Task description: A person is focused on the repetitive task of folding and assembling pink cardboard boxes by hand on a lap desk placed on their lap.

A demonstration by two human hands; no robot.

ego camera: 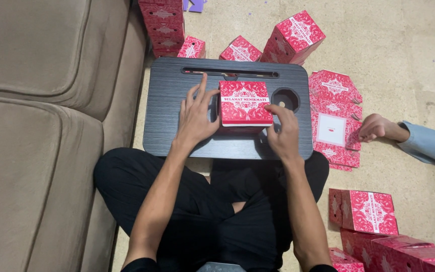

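Observation:
A red cardboard box (245, 102) with a white ornamental print stands on a small black lap table (172, 136). My left hand (195, 117) rests flat against the box's left side with fingers spread. At the box's lower right corner, my right hand (283, 132) presses its fingers on the edge. Both hands hold the box between them.
A beige sofa (41, 126) fills the left. Assembled red boxes (298, 32) stand beyond the table and at the lower right (368, 211). Flat unfolded boxes (334, 118) lie right of the table, where another person's hand (376, 127) in a blue sleeve reaches.

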